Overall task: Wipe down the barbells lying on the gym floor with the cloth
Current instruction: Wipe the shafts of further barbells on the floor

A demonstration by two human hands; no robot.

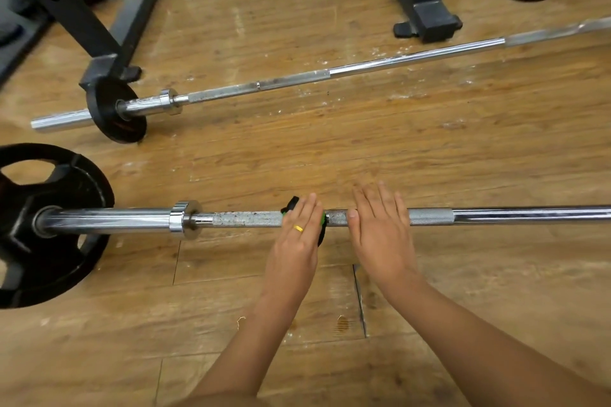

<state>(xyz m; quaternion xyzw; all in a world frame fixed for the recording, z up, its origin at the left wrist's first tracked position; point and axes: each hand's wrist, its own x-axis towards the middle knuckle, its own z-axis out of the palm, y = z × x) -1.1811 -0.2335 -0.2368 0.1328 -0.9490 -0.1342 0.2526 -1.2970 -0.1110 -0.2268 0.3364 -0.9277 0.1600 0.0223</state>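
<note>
The near barbell (496, 213) lies left-to-right across the floor (463, 142) under both hands; the left hand (296, 241) presses the cloth (291, 203) onto it with straight fingers (305, 208) together, the right hand (380, 231) rests flat alongside, fingers spread

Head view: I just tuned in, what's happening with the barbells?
A person works on the near barbell lying on the wooden floor. The left hand presses a green-and-black cloth onto its knurled shaft, fingers straight. The right hand lies flat on the shaft just beside it. The far barbell lies apart, untouched.
</note>
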